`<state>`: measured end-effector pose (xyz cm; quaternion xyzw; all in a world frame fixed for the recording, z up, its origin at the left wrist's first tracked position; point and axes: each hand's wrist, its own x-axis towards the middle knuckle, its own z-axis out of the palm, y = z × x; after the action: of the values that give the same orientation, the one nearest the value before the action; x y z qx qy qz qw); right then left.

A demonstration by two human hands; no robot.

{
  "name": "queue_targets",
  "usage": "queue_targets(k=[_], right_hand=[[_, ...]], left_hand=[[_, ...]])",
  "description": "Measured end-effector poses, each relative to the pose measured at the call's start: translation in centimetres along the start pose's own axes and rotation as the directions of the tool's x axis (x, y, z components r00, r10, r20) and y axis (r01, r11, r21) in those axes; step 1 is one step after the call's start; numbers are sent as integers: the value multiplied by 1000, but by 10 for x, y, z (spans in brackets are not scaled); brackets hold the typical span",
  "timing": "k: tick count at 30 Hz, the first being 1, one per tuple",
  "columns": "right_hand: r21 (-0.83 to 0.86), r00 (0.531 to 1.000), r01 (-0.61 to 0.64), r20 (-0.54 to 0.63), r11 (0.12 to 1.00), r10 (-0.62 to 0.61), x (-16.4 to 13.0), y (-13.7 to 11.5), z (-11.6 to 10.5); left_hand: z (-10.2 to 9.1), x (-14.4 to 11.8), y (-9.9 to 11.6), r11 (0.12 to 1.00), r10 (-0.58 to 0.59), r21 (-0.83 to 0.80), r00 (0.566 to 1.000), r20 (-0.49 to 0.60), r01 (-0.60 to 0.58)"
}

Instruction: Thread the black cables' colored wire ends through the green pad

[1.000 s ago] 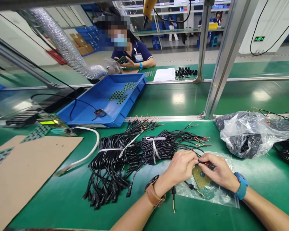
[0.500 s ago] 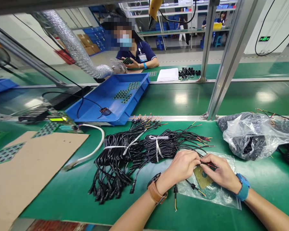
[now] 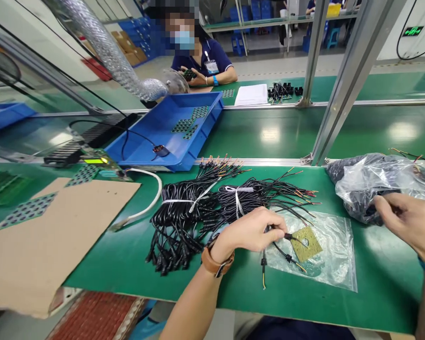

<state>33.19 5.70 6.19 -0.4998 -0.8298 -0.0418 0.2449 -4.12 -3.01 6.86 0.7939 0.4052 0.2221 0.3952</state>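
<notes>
The left hand [image 3: 250,231] pinches a black cable [image 3: 286,236] over the yellow pad [image 3: 306,243] on the bench [image 3: 212,283]; the right hand [image 3: 407,222], fingers curled, grips the plastic bag [image 3: 375,184]. Bundled cables [image 3: 205,210] lie untouched.

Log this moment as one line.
left hand: pinching cable | right hand: at bag | board: on film
</notes>
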Motion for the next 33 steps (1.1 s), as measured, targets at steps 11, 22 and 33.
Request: queue_targets(k=[11, 22, 33], right_hand=[[-381, 967, 63, 251, 922, 37, -3, -7, 24], [-165, 984, -89, -167, 982, 61, 0, -21, 9], [389, 957, 284, -171, 876, -234, -1, -75, 25]], left_hand=[[39, 21, -15, 907, 11, 410, 969, -247, 94], [70, 39, -34, 731, 100, 677, 968, -229, 84], [60, 25, -20, 938, 189, 325, 963, -192, -119]])
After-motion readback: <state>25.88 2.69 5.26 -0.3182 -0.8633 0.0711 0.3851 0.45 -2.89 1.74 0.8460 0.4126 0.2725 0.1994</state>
